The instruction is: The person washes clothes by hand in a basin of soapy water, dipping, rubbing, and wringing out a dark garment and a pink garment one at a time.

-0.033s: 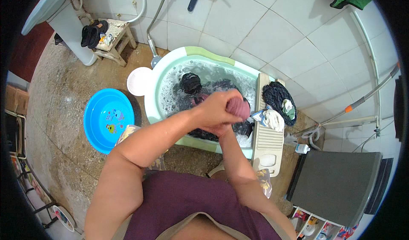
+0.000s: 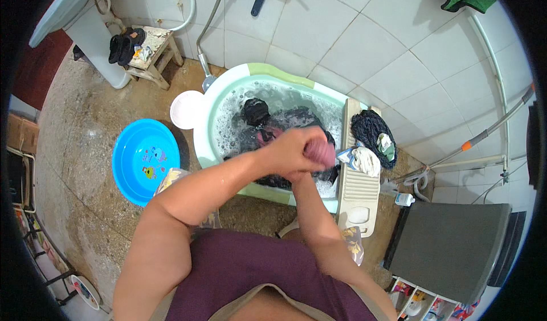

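Observation:
Above the soapy water, my left hand is wrapped around a bunched pink cloth. My right hand comes in beneath it, closed against the same bundle, with most of its fingers hidden by the left. Below both hands, dark wet clothes float in a mint-green tub, and a black balled-up garment bulges out of the suds. More pink fabric shows in the water beside my left wrist.
A beige washboard lies across the tub's right end, carrying a white cloth; dark wet laundry sits beside it. Left of the tub are a blue basin and a white round lid-like piece. A stool holds dark shoes.
The bunched pink cloth has shifted slightly downward in my hands, and my left fingers have rolled over it. The tub and surroundings stay put.

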{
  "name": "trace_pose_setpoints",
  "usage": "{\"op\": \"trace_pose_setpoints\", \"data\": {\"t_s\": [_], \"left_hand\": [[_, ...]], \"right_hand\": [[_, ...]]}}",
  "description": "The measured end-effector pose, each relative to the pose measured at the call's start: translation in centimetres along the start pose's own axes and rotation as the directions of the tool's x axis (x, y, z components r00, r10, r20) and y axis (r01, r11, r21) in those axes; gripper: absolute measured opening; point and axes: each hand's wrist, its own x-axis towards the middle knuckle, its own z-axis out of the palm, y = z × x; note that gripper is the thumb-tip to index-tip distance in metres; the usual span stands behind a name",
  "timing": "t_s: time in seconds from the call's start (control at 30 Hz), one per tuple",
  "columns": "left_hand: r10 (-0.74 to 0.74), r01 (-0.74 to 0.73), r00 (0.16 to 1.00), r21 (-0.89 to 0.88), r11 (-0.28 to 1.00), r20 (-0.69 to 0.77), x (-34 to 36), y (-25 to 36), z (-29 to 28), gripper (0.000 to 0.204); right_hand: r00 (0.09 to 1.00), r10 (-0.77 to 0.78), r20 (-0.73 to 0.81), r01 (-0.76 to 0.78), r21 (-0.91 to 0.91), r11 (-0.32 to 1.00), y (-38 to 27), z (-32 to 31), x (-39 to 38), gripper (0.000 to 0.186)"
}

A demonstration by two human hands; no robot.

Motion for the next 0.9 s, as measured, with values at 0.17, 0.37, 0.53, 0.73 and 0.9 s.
{"op": "trace_pose_setpoints", "data": {"t_s": [0.17,0.37,0.53,0.73,0.9], "left_hand": [[0.016,-0.016,0.997,0.007,1.0,0.072,-0.3,-0.6,-1.5,0.048],[-0.408,-0.07,0.777,-0.71,0.701,-0.479,1.3,-9.7,-9.2,0.046],[-0.718,0.393,0.692,-0.797,0.458,-0.072,-1.2,-18.3,-4.5,0.076],[-0.269,-0.094,0.952,-0.976,0.197,-0.146,0.2,-16.7,3.5,0.096],[-0.313,-0.129,0.943,-0.991,-0.03,-0.114,1.9,-13.6,0.5,0.07]], "right_hand": [[0.982,-0.173,0.079,0.156,0.186,0.97,-0.7,0.6,0.8,0.052],[0.977,-0.185,-0.106,0.192,0.058,0.98,-2.6,5.0,-1.9,0.034],[0.933,-0.351,-0.075,0.351,-0.017,0.936,-3.2,10.6,-5.0,0.037],[0.937,-0.337,0.089,0.327,0.104,0.939,-2.4,13.5,-8.1,0.048],[0.986,-0.165,0.029,0.165,-0.01,0.986,-1.9,9.5,-9.1,0.065]]}}
